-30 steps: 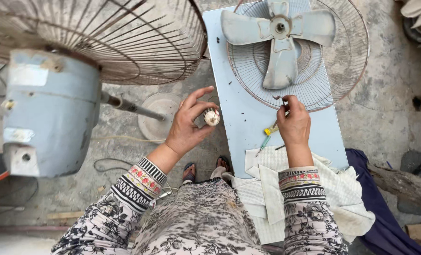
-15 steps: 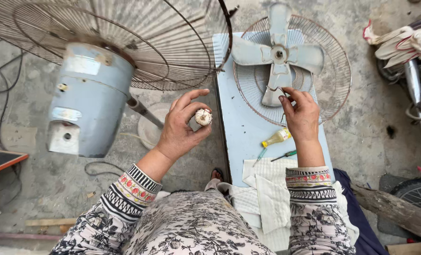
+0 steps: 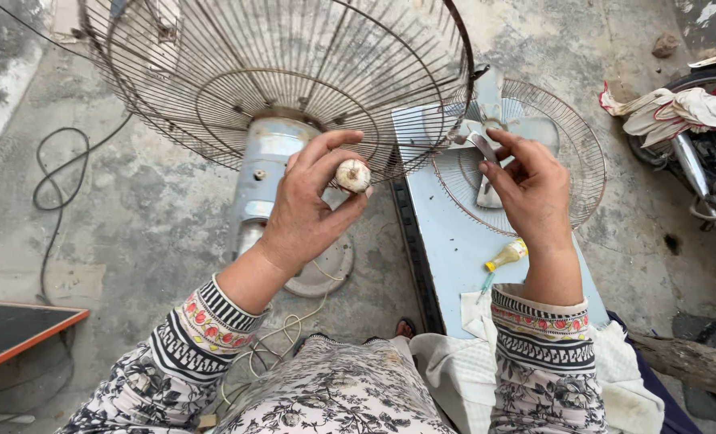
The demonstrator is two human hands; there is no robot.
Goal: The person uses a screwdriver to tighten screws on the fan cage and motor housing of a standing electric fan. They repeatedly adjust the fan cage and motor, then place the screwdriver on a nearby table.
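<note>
Left hand (image 3: pixel 306 213) grip pinches a round, grimy white cap (image 3: pixel 353 174); right hand (image 3: pixel 535 189) grip pinches a thin metal blade (image 3: pixel 483 149).

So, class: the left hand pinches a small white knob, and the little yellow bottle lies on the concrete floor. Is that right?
Not quite. The left hand does pinch the knob, but the yellow bottle lies on the pale blue table, not the floor, as the head view shows.

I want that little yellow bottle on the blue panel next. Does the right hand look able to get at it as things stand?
Probably yes. The yellow bottle lies bare on the blue panel, just below the right hand, nothing over it. But the fingers pinch a small metal piece.
</note>
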